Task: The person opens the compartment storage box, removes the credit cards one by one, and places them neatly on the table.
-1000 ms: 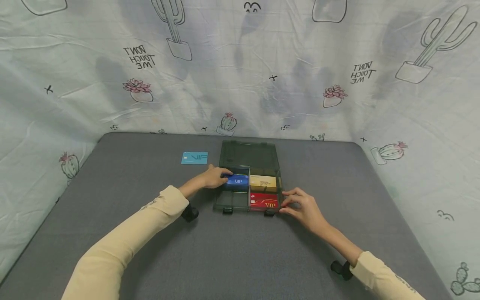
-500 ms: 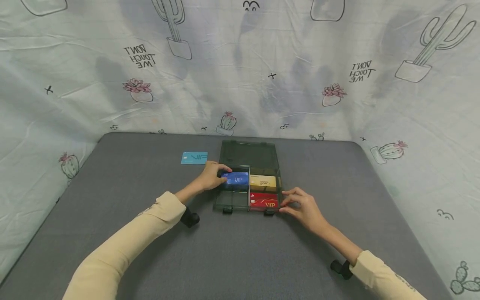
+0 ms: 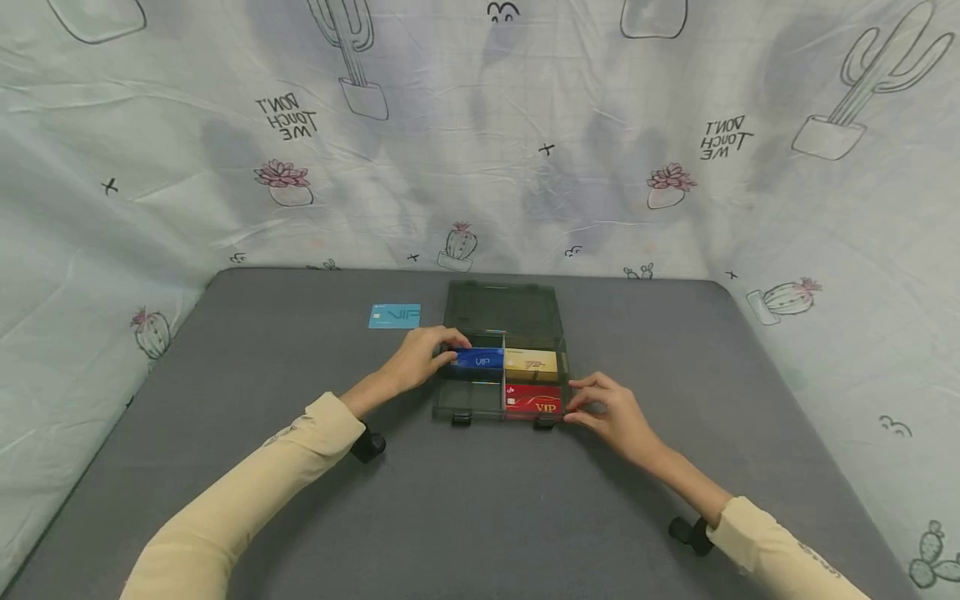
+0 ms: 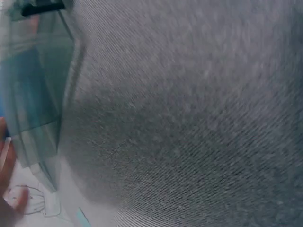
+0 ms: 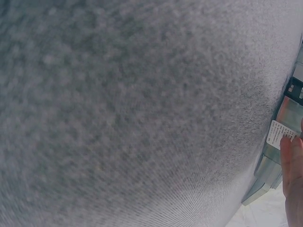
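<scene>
A dark translucent compartment box lies with its lid folded back. My left hand reaches over its left wall, with thumb and fingers pinching the left end of a blue VIP card in the back-left compartment. My right hand rests its fingertips and thumb against the box's right side. In the right wrist view, the fingers touch a white label on the wall. A gold card sits in the back-right compartment and a red VIP card in the front-right one. The front-left compartment shows no card.
A light blue card lies on the grey tabletop, left of the lid. Behind and at both sides hangs a white printed cloth. Two black latches stick out from the box's front edge.
The blue card rose slightly in my left hand half a second ago and now sits lower in its compartment. The right hand has kept its place at the box.
</scene>
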{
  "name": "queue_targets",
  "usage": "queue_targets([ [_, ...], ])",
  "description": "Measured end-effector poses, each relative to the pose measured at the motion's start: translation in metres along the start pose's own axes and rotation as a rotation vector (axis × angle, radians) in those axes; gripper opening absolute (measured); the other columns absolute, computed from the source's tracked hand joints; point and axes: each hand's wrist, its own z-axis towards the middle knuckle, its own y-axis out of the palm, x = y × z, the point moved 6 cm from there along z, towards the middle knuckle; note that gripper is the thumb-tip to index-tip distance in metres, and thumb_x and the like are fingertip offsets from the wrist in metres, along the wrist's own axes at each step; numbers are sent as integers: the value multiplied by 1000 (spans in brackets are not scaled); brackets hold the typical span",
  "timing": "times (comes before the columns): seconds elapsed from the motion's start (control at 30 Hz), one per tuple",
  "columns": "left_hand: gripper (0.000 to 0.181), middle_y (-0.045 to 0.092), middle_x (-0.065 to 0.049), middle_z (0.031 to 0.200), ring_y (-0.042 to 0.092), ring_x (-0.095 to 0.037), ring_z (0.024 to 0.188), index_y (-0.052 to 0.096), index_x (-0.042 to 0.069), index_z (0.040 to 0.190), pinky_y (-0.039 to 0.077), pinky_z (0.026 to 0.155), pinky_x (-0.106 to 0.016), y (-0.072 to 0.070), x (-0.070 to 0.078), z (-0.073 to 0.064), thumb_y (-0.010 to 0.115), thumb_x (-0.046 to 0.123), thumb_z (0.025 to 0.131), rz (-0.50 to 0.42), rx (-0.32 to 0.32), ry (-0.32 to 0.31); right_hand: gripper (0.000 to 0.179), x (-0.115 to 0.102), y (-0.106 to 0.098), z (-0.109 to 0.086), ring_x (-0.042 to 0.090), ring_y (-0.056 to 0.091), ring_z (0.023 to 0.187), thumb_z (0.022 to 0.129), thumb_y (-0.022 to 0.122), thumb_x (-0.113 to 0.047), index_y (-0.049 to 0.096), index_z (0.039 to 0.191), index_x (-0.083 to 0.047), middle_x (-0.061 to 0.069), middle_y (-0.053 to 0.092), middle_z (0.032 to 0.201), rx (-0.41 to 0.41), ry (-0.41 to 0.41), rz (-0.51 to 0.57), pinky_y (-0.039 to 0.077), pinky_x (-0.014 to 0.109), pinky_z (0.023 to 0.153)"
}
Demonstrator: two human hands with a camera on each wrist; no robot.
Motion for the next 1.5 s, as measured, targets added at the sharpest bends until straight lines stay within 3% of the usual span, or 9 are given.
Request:
queue_targets([
  [0.13, 16, 69, -9, 103, 65, -19, 84, 69, 4, 106, 53, 73, -32, -2, -4, 6, 62, 1, 92, -44, 49, 17, 18, 0, 1, 0, 34, 65, 90, 68, 82, 4, 70, 77, -7, 17, 62, 99, -18, 12, 15, 57, 34, 65],
  [0.33, 17, 69, -11, 105, 62, -19, 72, 69, 2, 108, 51, 64, -33, -11, -9, 12, 57, 7, 96, -150, 123, -64, 17, 0, 2, 0, 35, 64, 91, 68, 81, 4, 70, 76, -6, 17, 62, 99, -26, 27, 31, 57, 33, 65],
  [0.47, 20, 69, -14, 97, 66, -20, 68, 68, -2, 110, 52, 60, -34, -10, -15, 10, 59, 9, 96, -202, 87, -146, 17, 0, 2, 0, 36, 64, 95, 69, 81, 3, 70, 77, -6, 17, 62, 99, -23, 28, 34, 57, 34, 65],
  [0.57, 30, 68, -12, 91, 65, -17, 66, 66, 0, 116, 52, 60, -31, -7, -20, 5, 68, 14, 90, -199, 27, -196, 17, -1, 2, 0, 36, 63, 96, 69, 81, 3, 70, 77, -7, 17, 62, 99, -26, 32, 43, 57, 33, 66],
  [0.77, 59, 59, -9, 92, 64, -12, 70, 58, 0, 127, 52, 69, -30, -4, -21, 1, 82, 12, 75, -236, -73, -224, 19, -1, 0, 0, 35, 64, 94, 68, 81, 4, 69, 77, -8, 17, 62, 101, -20, 29, 50, 57, 34, 66],
  [0.93, 57, 56, -10, 90, 62, -11, 70, 58, -3, 127, 51, 68, -28, -7, -23, -1, 81, 4, 75, -333, -54, -259, 19, -1, 0, 0, 36, 63, 96, 69, 81, 4, 70, 77, -8, 17, 62, 101, -23, 34, 57, 57, 34, 67],
  [1.17, 59, 54, -5, 81, 49, -13, 70, 53, 0, 134, 46, 70, -31, -10, -33, -11, 77, 3, 79, -586, -53, -428, 17, -3, 1, 1, 36, 63, 98, 69, 81, 3, 70, 77, -8, 17, 62, 101, -27, 41, 52, 57, 35, 67],
  [1.3, 60, 63, -6, 85, 54, -16, 79, 53, 4, 135, 48, 79, -38, -13, -37, -16, 77, 8, 80, -639, -41, -486, 18, -2, 0, 2, 36, 63, 97, 69, 81, 3, 70, 77, -8, 17, 62, 101, -25, 35, 48, 57, 35, 67],
  [1.5, 60, 67, -11, 93, 59, -20, 89, 52, 8, 136, 49, 85, -36, -13, -41, -21, 76, 8, 81, -687, -51, -512, 19, -2, -2, 1, 35, 64, 94, 68, 82, 4, 70, 77, -8, 17, 62, 100, -18, 20, 47, 57, 36, 66],
])
